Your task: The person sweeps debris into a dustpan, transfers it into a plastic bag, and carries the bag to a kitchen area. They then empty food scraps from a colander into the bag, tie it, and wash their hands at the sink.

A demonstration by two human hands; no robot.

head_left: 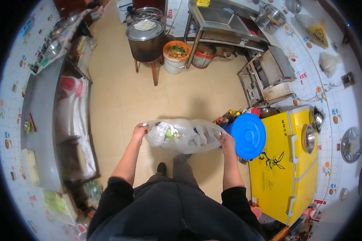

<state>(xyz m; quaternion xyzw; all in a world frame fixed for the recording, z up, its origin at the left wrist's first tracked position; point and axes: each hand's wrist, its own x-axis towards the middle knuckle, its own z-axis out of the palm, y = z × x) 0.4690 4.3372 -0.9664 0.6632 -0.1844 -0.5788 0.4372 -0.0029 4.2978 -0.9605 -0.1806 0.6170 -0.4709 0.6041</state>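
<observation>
A translucent plastic bag (181, 146) stretches wide between my two hands, in front of my body and above the tiled floor. My left hand (139, 131) grips its left end, and my right hand (227, 140) grips its right end. Through the film and at its mouth I see crumpled white and silvery wrapping (161, 130), some green leafy scraps (170, 133) and other refuse that I cannot make out. Close beside my right hand is a round blue plastic lid (248, 136); what it covers is mostly hidden.
On my right stands a yellow chest freezer (282, 168) with a steel bowl (309, 139) on top. Ahead are a large lidded pot (144, 42) on a wooden stool, a bucket of food scraps (174, 64) and a steel sink table (212, 25). A grey counter (43, 120) runs along my left.
</observation>
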